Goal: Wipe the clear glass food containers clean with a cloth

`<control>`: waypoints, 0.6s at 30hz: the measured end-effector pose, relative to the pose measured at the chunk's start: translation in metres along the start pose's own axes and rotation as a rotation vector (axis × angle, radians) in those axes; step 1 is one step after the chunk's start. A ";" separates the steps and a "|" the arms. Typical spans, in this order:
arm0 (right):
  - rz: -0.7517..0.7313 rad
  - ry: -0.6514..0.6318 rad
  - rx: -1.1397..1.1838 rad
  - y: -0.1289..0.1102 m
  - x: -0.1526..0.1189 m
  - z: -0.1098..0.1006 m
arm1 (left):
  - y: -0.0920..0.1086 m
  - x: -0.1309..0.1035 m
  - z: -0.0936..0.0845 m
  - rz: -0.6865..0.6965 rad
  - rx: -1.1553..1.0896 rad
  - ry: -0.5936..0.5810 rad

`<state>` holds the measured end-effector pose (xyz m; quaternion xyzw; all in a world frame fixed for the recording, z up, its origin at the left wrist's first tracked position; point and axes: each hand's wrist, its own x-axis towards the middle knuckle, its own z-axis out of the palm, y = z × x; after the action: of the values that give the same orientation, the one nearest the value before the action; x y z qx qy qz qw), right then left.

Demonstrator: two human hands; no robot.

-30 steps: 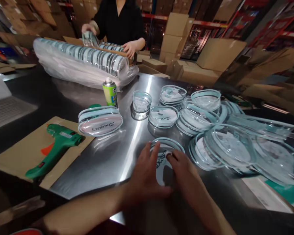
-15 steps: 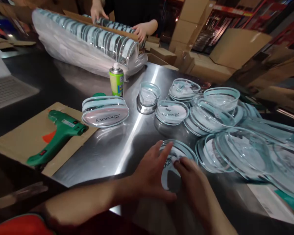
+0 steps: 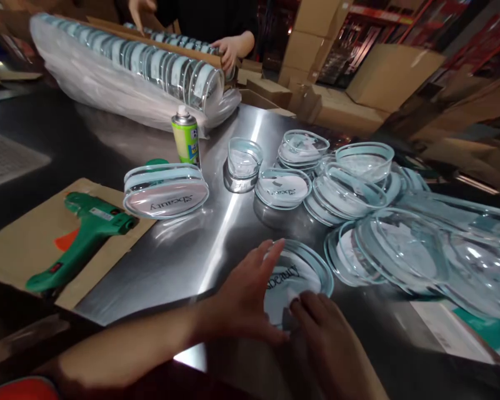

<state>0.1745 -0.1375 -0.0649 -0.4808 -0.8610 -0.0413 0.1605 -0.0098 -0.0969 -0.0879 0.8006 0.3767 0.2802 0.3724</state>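
Observation:
A clear plastic cosmetic pouch [image 3: 294, 272] with pale blue edging and dark "beauty" lettering lies flat on the metal table in front of me. Along its left side, my left hand [image 3: 245, 291] rests with thumb and fingers spread wide, bracing the pouch. The fingertips of my right hand [image 3: 327, 328] are pinched together over the near part of the pouch. A small white wad [image 3: 292, 295], perhaps cloth or tissue, shows at those fingertips. Its full shape is hidden. A grey patch shows on the pouch between the hands.
Left are a green glue gun [image 3: 81, 236] on cardboard [image 3: 8, 244], a standing pouch [image 3: 166, 191] and a spray can [image 3: 185, 139]. Piled pouches [image 3: 404, 244] cover the right. Behind, a co-worker's hand [image 3: 229, 50] touches a bagged row of pouches [image 3: 150, 64].
My right hand has slid down the pouch toward me, uncovering more lettering. My left hand stays at the pouch's side. The co-worker's other hand has lifted slightly. The view has shifted a little.

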 end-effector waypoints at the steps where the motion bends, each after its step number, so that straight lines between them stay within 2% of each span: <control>1: 0.000 0.007 -0.018 0.000 0.000 0.000 | 0.000 0.000 0.000 0.010 0.010 0.000; 4: 0.030 -0.038 0.028 0.000 0.000 -0.002 | -0.003 0.000 0.000 0.039 0.040 0.024; 9: -0.027 -0.038 0.006 -0.003 -0.013 -0.007 | -0.005 0.003 0.001 0.085 0.025 0.008; 14: 0.044 -0.147 -0.071 0.000 -0.003 -0.005 | -0.006 0.004 0.005 0.012 0.027 -0.002; 18: 0.003 -0.113 -0.088 -0.003 -0.005 -0.006 | -0.009 0.002 0.007 0.064 0.023 0.027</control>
<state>0.1757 -0.1450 -0.0606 -0.4902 -0.8654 -0.0518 0.0903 -0.0071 -0.0944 -0.0990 0.8127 0.3589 0.2983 0.3489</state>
